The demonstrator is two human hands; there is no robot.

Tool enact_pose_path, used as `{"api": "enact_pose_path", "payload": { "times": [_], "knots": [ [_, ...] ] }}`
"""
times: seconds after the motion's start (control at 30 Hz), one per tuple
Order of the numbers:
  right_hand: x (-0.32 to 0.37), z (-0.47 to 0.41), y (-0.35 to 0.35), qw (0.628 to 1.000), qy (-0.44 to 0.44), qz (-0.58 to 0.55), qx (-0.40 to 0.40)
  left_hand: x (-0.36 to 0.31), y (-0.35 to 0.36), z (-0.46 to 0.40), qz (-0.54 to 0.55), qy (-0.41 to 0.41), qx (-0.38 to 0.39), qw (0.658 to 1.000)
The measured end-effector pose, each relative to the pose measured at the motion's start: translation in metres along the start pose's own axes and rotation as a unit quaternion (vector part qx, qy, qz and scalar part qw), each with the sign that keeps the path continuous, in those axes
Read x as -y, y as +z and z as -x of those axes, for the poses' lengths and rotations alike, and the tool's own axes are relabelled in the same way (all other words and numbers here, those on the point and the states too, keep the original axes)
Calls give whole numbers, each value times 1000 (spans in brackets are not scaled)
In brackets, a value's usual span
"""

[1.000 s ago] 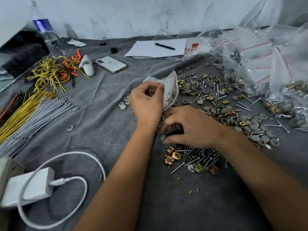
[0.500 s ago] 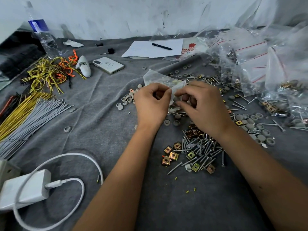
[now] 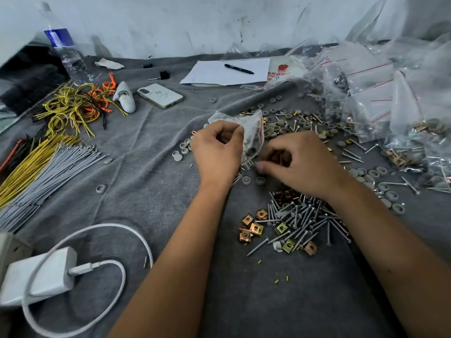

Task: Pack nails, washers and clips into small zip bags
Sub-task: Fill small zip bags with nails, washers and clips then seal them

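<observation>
Hands meet over the middle of the grey cloth-covered surface [image 3: 151,152], and the layout around them looks arranged for reach. The left hand [image 3: 217,152] is closed on the edge of a small zip bag [image 3: 252,135], fingers curled and pinching the plastic so the bag hangs tilted with its red-striped mouth toward the right; holding it this way likely keeps the opening presented for filling. The bag already seems to hold some pieces, though blur makes the contents hard to name. The right hand [image 3: 300,162] is loosely curled, fingertips drawn together just below the bag's lower edge, near a few nail points that show there; whether it actually grips nails or only touches them, I cannot tell. Stock lies close on purpose, it appears: a heap of nails [image 3: 302,215] mixed with brass-coloured clips [image 3: 256,228] sits just under the right wrist, and grey washers [image 3: 280,128] spread beyond the bag and off to the right. Filled bags [image 3: 366,98] pile up at the far right, well apart from the working spot, suggesting the packing is well under way. Bundles of wire ties [image 3: 48,172], a phone [image 3: 159,95] and a charger [image 3: 41,274] sit to the left, away from the work.
</observation>
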State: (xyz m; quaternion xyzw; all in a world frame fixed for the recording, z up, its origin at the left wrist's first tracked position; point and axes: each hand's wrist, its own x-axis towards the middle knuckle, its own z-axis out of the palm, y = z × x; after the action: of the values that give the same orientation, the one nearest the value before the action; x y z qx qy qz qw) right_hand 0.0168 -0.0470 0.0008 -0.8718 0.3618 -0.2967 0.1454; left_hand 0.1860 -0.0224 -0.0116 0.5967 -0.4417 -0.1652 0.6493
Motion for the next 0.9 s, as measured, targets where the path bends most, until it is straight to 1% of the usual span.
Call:
{"api": "enact_pose_path", "payload": {
  "times": [0.03, 0.1, 0.2, 0.3, 0.33, 0.4, 0.5, 0.57, 0.6, 0.7, 0.8, 0.9],
  "knots": [
    [0, 0, 1, 999, 1, 26, 47, 0, 0, 0, 0, -2, -2, 1000],
    [0, 0, 3, 992, -5, 73, 101, 0, 0, 0, -3, -3, -4, 1000],
    [0, -1, 2, 987, -19, 94, 128, 0, 0, 0, -6, -2, -5, 1000],
    [-2, -1, 2, 985, -30, 95, 138, -1, 0, 1, -7, -1, -4, 1000],
    [-3, -1, 3, 987, -34, 79, 133, -1, 0, 1, -6, -1, -3, 1000],
    [0, -1, 4, 994, -35, 13, 102, -1, 0, 1, -5, -1, -3, 1000],
    [3, -1, 2, 997, -42, -66, -2, -1, 0, 1, -12, 10, -2, 1000],
    [4, -2, -1, 994, -55, -64, -69, -1, 0, 2, -26, 24, 9, 999],
    [3, -2, -1, 993, -55, -53, -88, -1, 0, 2, -35, 33, 17, 999],
    [1, -1, -1, 994, -41, -28, -93, 0, 2, 3, -60, 53, 38, 996],
    [0, -2, 0, 995, -37, -7, -87, 2, 3, 3, -69, 60, 50, 995],
    [0, -2, 0, 994, -40, -7, -100, 2, 3, 2, -72, 60, 52, 994]
  ]
}}
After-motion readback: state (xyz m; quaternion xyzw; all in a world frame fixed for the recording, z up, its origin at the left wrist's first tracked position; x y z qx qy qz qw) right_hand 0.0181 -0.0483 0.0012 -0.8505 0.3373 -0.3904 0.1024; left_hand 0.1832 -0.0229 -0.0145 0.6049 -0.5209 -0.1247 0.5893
